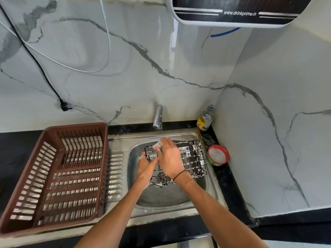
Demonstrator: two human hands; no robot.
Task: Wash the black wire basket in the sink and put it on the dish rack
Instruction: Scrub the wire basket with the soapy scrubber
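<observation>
The black wire basket (192, 158) lies tilted in the steel sink (172, 197), flecked with white foam. My left hand (146, 166) grips its left rim. My right hand (169, 158) reaches over the basket's top and holds a soapy scrubber (157, 145) against the wires at the far left corner. The brown plastic dish rack (53, 176) stands on the drainboard to the left of the sink, with nothing in it.
A chrome tap (158, 117) stands behind the sink. A red tub of white dish soap (218, 155) sits on the black counter at the right, with a small bottle (205, 119) in the corner behind it. A black plug (65, 106) hangs on the left wall.
</observation>
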